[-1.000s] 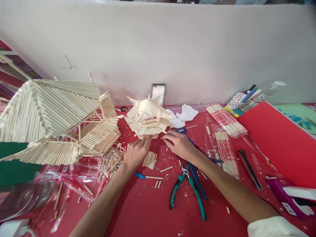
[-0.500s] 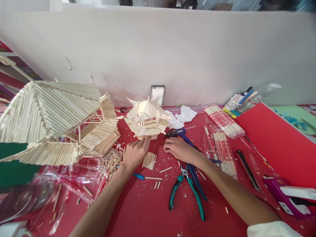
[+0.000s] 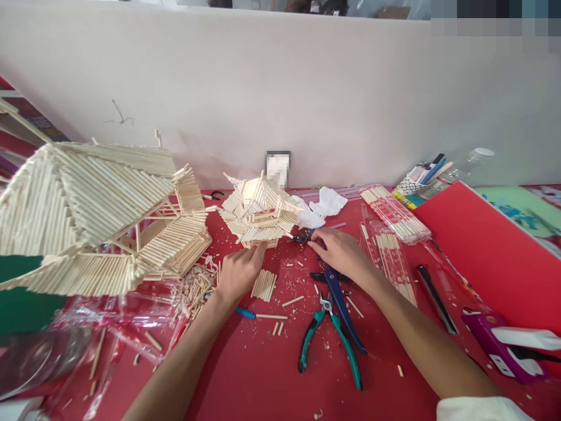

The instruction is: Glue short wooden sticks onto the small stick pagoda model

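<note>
A small model roof made of wooden sticks stands on the red table near the wall. My left hand rests at its front edge, fingers bent, fingertips touching the model's base. My right hand lies over the blue glue gun, fingers curled round its top just behind the dark nozzle, which points at the model. A small bundle of cut sticks lies beside my left hand.
A large stick-built roof model fills the left. Green-handled pliers lie near the front. Packs of chopsticks, a black knife, a red board, a purple tool, white tissue and stick offcuts lie about.
My right hand has moved right and away from the small model's corner onto the blue glue gun. My left hand has stayed at the model's base.
</note>
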Motion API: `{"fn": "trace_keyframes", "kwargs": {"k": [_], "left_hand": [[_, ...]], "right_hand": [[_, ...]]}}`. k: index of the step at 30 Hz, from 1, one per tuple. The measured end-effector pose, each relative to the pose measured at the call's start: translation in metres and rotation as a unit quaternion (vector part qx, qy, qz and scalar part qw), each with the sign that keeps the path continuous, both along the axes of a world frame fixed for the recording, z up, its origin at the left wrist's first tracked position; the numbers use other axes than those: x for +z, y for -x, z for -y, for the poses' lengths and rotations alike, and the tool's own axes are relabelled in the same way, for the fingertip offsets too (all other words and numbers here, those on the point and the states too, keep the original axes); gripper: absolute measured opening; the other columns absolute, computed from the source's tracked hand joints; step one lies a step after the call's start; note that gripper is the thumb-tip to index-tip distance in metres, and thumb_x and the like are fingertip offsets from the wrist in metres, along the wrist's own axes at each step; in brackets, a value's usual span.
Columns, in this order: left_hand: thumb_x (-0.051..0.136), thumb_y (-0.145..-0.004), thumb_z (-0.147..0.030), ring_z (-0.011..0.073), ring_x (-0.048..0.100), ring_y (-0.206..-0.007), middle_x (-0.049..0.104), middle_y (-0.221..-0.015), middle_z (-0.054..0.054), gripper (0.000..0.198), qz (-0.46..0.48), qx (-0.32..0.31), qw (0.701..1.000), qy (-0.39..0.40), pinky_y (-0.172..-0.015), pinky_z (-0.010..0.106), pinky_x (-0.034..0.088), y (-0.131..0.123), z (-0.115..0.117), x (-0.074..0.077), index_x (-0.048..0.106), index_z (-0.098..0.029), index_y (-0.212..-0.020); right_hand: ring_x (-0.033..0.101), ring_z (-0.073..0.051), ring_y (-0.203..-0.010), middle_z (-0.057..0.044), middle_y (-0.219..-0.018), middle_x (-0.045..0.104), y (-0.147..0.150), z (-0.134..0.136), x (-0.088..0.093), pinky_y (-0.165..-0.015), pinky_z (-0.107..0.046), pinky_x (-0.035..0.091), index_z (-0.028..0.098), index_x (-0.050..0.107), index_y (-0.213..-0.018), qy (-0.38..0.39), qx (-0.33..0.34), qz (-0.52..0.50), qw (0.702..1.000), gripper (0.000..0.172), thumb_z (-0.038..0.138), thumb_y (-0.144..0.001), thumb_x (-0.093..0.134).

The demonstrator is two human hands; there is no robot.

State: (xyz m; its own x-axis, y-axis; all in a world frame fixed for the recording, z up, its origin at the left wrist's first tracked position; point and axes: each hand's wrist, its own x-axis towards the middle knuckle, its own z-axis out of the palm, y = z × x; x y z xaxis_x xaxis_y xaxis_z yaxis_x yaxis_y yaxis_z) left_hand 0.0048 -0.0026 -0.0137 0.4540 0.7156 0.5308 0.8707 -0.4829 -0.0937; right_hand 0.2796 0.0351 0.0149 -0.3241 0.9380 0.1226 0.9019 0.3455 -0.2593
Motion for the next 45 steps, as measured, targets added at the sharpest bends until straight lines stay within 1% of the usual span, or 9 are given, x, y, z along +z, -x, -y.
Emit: {"fn": "trace_keyframes", "kwargs": {"k": [5,12,17,24,28,32,36,39,45], "left_hand": [[0.051,-0.088,-0.004,0.0146,0.06,-0.055,0.064,-0.062,0.001,0.032,0.001,0.0,1.0,-0.006,-0.048,0.027,0.028,0.0,0.0,0.0,0.066,-0.019,-0.113],[0.052,-0.087,-0.004,0.0148,0.06,-0.056,0.065,-0.063,0.002,0.031,0.006,-0.001,1.0,0.008,-0.049,0.026,0.029,0.001,-0.001,-0.002,0.067,-0.019,-0.11],[0.052,-0.088,-0.004,0.0142,0.06,-0.055,0.065,-0.063,0.001,0.031,0.007,-0.003,1.0,-0.006,-0.049,0.027,0.028,0.0,-0.001,-0.002,0.066,-0.019,-0.111],[0.053,-0.086,-0.002,0.0125,0.054,-0.048,0.061,-0.058,-0.002,0.029,0.003,-0.008,0.999,-0.042,-0.047,0.029,0.024,-0.001,-0.001,0.001,0.067,-0.017,-0.106],[0.053,-0.086,-0.002,0.0124,0.054,-0.048,0.061,-0.057,-0.002,0.029,0.008,-0.008,0.999,-0.043,-0.047,0.028,0.024,-0.002,0.0,0.001,0.067,-0.018,-0.105],[0.053,-0.087,-0.003,0.0133,0.057,-0.051,0.064,-0.06,-0.001,0.029,0.008,-0.005,1.0,-0.03,-0.048,0.028,0.026,-0.001,-0.001,0.0,0.067,-0.019,-0.108],[0.052,-0.087,-0.003,0.0134,0.058,-0.052,0.065,-0.061,-0.001,0.03,0.006,-0.003,1.0,-0.019,-0.049,0.028,0.028,0.0,-0.001,-0.001,0.067,-0.019,-0.108],[0.053,-0.087,-0.004,0.0138,0.059,-0.053,0.065,-0.062,0.0,0.03,0.004,0.001,1.0,-0.014,-0.048,0.028,0.028,0.001,-0.001,-0.002,0.067,-0.019,-0.109],[0.051,-0.087,-0.003,0.0142,0.059,-0.053,0.065,-0.062,0.0,0.033,0.005,0.004,1.0,0.008,-0.048,0.028,0.027,0.001,0.0,-0.001,0.067,-0.019,-0.111]], "right_hand": [[0.068,-0.031,-0.093,-0.012,-0.098,0.072,-0.024,-0.003,-0.002,-0.066,-0.034,0.044,0.019,0.061,-0.099,-0.003,-0.081,0.099,0.992,0.022,0.04,-0.098,0.055],[0.072,-0.033,-0.094,-0.015,-0.1,0.074,-0.038,-0.004,-0.015,-0.073,-0.035,0.049,0.019,0.058,-0.101,0.103,-0.028,0.084,0.991,0.027,0.045,-0.1,0.05],[0.069,-0.034,-0.107,-0.019,-0.115,0.071,-0.045,-0.002,-0.022,-0.083,-0.041,0.054,0.02,0.051,-0.112,0.082,-0.036,-0.032,0.995,0.021,0.037,-0.1,0.047],[0.068,-0.028,-0.107,-0.009,-0.113,0.071,-0.055,0.01,-0.013,-0.091,-0.043,0.055,0.026,0.049,-0.115,0.101,0.028,-0.261,0.96,0.034,0.051,-0.094,0.057],[0.069,-0.026,-0.095,-0.006,-0.105,0.071,-0.058,0.014,-0.011,-0.083,-0.038,0.058,0.026,0.056,-0.113,0.062,0.056,-0.257,0.963,0.036,0.053,-0.091,0.062],[0.068,-0.024,-0.092,-0.007,-0.101,0.07,-0.052,0.017,-0.002,-0.078,-0.035,0.057,0.025,0.063,-0.112,0.017,0.165,-0.198,0.966,0.029,0.049,-0.097,0.055],[0.064,-0.021,-0.078,-0.008,-0.087,0.066,-0.037,0.017,0.005,-0.069,-0.032,0.053,0.019,0.066,-0.102,-0.121,0.27,-0.116,0.948,0.025,0.043,-0.097,0.059],[0.059,-0.021,-0.074,-0.007,-0.083,0.063,-0.028,0.015,0.006,-0.068,-0.033,0.049,0.018,0.065,-0.097,-0.208,0.296,-0.056,0.931,0.018,0.035,-0.097,0.058],[0.054,-0.021,-0.073,-0.007,-0.082,0.061,-0.015,0.006,0.008,-0.068,-0.034,0.045,0.019,0.061,-0.09,-0.282,0.309,0.003,0.908,0.014,0.018,-0.095,0.048]]}}
